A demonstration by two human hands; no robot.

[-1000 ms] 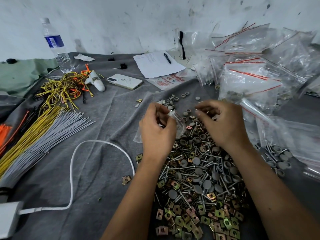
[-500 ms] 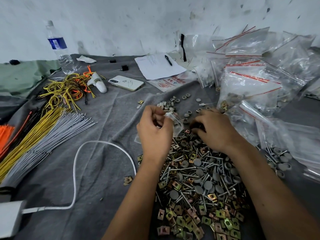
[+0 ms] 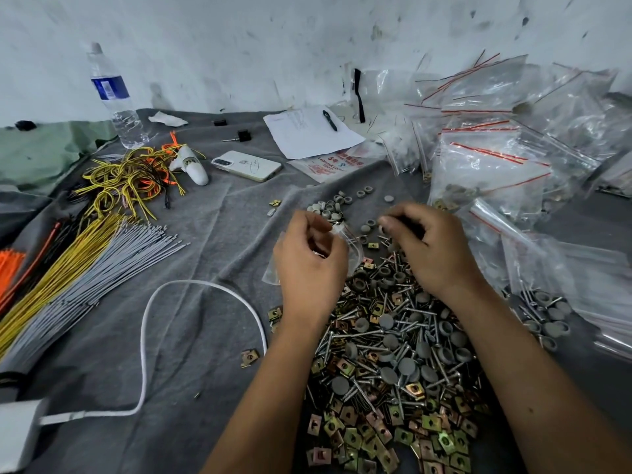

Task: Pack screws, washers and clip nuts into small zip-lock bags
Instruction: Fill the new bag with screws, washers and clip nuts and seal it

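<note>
The left hand holds a small clear zip-lock bag with curled fingers, just above the far edge of the hardware pile (screws, grey washers and brass-coloured clip nuts mixed). The right hand is beside the bag, also over the far edge of the pile; its fingers are curled together, but I cannot tell what they pinch. Right of the pile lie filled bags; left of it, a white cable on the grey surface.
</note>
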